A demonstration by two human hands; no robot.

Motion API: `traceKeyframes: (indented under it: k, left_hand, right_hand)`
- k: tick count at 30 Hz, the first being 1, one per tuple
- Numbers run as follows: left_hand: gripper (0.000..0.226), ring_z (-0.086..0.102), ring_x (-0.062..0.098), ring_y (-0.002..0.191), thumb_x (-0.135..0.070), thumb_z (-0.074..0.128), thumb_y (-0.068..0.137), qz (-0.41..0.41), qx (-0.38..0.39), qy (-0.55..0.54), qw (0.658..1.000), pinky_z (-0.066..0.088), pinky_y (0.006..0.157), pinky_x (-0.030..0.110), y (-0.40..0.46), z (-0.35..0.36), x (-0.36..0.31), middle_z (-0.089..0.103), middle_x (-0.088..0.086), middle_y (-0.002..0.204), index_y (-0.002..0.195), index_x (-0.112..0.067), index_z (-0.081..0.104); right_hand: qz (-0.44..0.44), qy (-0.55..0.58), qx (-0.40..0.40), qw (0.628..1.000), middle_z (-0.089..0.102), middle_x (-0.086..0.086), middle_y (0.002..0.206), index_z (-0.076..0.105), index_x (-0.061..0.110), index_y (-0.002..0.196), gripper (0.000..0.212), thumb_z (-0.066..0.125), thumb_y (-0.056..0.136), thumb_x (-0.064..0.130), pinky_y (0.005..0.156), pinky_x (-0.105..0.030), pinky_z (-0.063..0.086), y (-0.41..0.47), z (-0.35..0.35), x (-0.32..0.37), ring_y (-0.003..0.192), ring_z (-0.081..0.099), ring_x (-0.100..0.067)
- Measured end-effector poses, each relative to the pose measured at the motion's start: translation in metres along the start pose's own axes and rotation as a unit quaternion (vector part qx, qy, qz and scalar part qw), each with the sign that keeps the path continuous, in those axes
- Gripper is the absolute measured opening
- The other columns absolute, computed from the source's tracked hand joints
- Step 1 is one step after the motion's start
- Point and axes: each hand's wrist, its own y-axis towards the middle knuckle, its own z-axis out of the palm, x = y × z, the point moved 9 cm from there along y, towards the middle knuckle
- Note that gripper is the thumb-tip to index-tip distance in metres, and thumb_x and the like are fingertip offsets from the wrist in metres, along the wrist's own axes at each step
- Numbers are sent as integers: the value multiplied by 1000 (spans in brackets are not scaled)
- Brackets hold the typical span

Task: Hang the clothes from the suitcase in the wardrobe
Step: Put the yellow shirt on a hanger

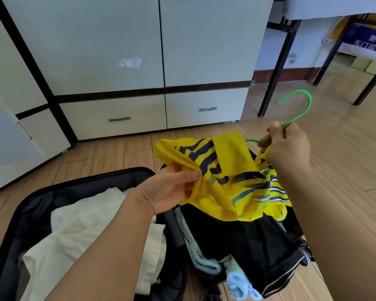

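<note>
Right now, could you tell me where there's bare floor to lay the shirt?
Bare floor lies between the wardrobe drawers and the suitcase, and wider right of the hanger. The suitcase itself is crowded with clothes.

Two bare forearms, left grip (169, 190), right grip (289, 146), no sleeves, no jewellery

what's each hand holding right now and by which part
The left hand pinches the yellow shirt with navy stripes by a bunched edge of its fabric. The right hand grips the thin green hanger at the base of its hook.
</note>
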Motion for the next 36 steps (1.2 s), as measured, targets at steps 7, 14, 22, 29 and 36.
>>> traceKeyframes:
  k: [7, 14, 22, 29, 36]
  left_hand:
    - [92, 60, 35, 117, -31, 93, 51, 63, -39, -51, 996, 54, 85, 50, 1, 1, -17, 59, 15, 132, 133, -16, 54]
    - [23, 68, 18, 78, -33, 64, 89, 172, -457, -173, 855, 56, 55, 28, -61, -106, -52, 68, 4, 103, 105, -18, 61]
    - [57, 34, 32, 130, -50, 61, 83, 25, -720, 355, 596, 33, 106, 48, -117, -104, -81, 30, 10, 145, 134, -28, 49]
    - [55, 60, 15, 96, -64, 74, 65, -71, -161, 641, 747, 52, 82, 37, -4, -21, -13, 65, -2, 103, 107, -30, 67]
    - [41, 51, 22, 118, -42, 55, 94, -120, -283, 777, 550, 39, 98, 39, -10, -60, 6, 57, -1, 127, 134, -33, 50]
  right_hand:
    - [80, 79, -20, 993, 60, 3, 67, 49, 21, 76, 30, 37, 104, 27, 77, -51, 55, -3, -5, -21, 72, 66, -25]
    - [62, 65, -76, 993, 58, 4, 67, 51, 10, 92, 24, 36, 103, 26, 70, -42, 54, 2, -29, -16, 62, 62, -14]
    - [6, -48, 46, 998, 67, -3, 74, 56, 11, 92, 28, 37, 103, 28, 64, -32, 49, 2, -2, 11, 64, 60, -16]
    - [66, -255, 263, 928, 66, -23, 100, 64, -7, 104, 28, 45, 98, 13, 79, -37, 52, -6, 38, -17, 87, 63, -35]
    - [59, -243, 229, 941, 62, -11, 109, 59, 6, 115, 36, 58, 94, 35, 82, -32, 42, -42, 56, -81, 106, 56, -27]
